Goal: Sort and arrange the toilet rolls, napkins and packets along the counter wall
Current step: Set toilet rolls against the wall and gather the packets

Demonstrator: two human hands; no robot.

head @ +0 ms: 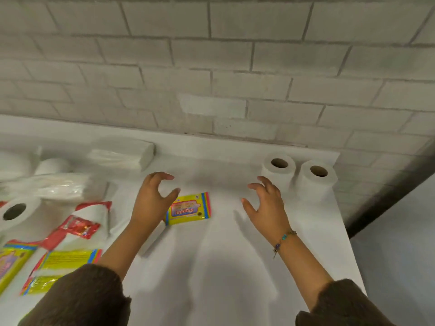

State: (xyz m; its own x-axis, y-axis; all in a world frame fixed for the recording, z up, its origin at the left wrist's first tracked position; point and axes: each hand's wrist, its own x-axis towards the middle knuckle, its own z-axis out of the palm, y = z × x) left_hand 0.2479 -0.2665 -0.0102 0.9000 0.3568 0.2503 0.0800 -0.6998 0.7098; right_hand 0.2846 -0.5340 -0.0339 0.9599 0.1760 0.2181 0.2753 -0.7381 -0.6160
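Note:
Two toilet rolls stand upright side by side near the wall at the right, one roll (277, 171) and its neighbour (317, 180). My right hand (266, 203) hovers just left of them, fingers spread, holding nothing. A yellow packet (190, 209) with coloured edges lies flat mid-counter. My left hand (153, 198) hangs over its left end, fingers loosely curved, empty. A napkin stack (124, 156) lies by the wall at the left.
At the left lie wrapped napkins (61, 187), another toilet roll (15, 211), a red sachet (78, 227), a red-edged white pack (91, 212) and more yellow packets (68, 258). The white counter (223, 267) ends at the right beside a dark strip (386, 203).

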